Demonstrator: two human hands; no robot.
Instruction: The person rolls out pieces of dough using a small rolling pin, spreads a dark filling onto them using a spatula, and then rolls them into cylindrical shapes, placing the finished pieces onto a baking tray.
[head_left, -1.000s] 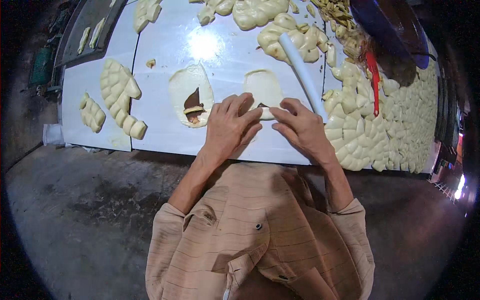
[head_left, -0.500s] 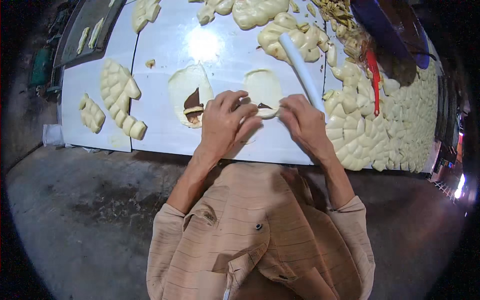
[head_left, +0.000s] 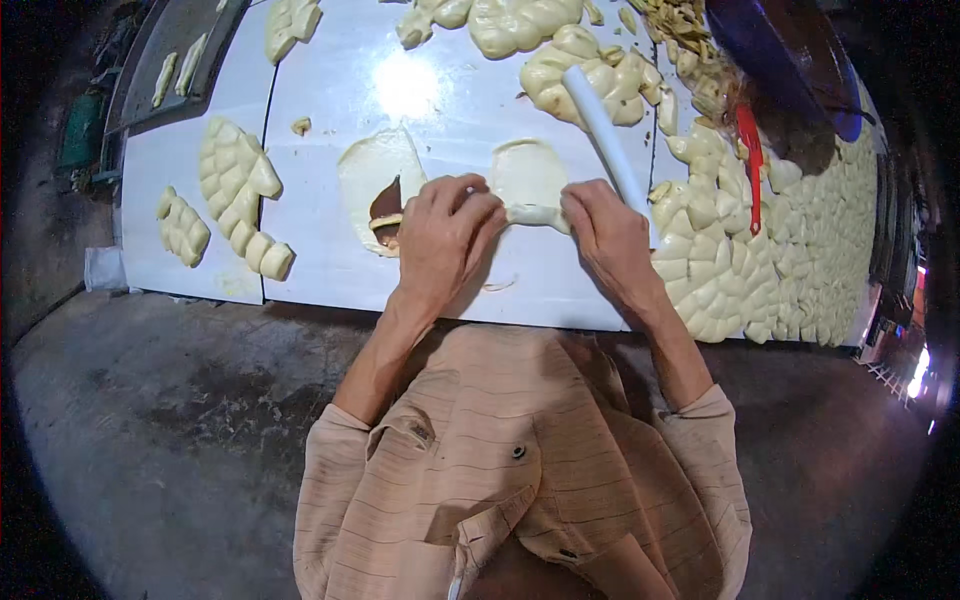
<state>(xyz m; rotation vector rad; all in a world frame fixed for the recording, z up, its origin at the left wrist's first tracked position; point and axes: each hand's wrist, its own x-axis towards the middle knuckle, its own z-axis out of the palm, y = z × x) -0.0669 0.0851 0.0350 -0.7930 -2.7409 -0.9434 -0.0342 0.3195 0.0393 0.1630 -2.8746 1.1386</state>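
On the white table lies a flattened piece of dough, its near edge rolled over into a thick fold. My left hand pinches the left end of that roll with curled fingers. At the roll's right end, my right hand is closed on the dough in the same way. Left of my left hand sits another flat dough piece, topped with dark brown filling and a pale strip. A white rolling pin lies slanted just beyond my right hand.
Many pieces of dough cover the table's right side, with a red-handled tool on them. Peelings or slices and a dark blue container stand far right. More dough lies left, near a dark tray.
The near edge of the dough has been rolled farther over, and the dark filling in it no longer shows. My hands have stayed at its two ends, fingers curled more tightly.
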